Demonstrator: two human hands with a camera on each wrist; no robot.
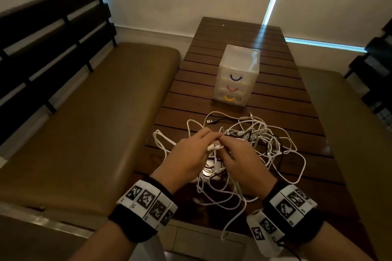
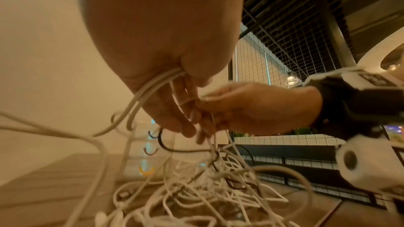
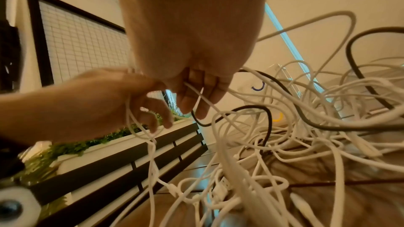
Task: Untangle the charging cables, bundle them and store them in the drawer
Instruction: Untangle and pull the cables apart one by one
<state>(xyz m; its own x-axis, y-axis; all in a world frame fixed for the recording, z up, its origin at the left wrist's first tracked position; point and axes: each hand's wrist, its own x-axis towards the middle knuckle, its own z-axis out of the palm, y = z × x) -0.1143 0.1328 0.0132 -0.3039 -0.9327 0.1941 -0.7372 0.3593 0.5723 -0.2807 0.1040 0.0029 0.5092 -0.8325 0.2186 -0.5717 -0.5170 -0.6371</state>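
Both hands work above a knot of charging cables (image 1: 250,150) on the counter (image 1: 233,34), just in front of the 3-drawer organiser (image 1: 238,74). The left hand (image 1: 188,154) pinches white strands; the right hand (image 1: 241,159) curls its fingers (image 3: 196,96) round another. Nothing looks bundled yet, and all 3 drawers sit closed.

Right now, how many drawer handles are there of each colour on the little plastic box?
Blue handle: 1
Red handle: 1
Yellow handle: 1
Total: 3 handles, one on each drawer of the clear drawer box, blue at the top, yellow at the bottom.
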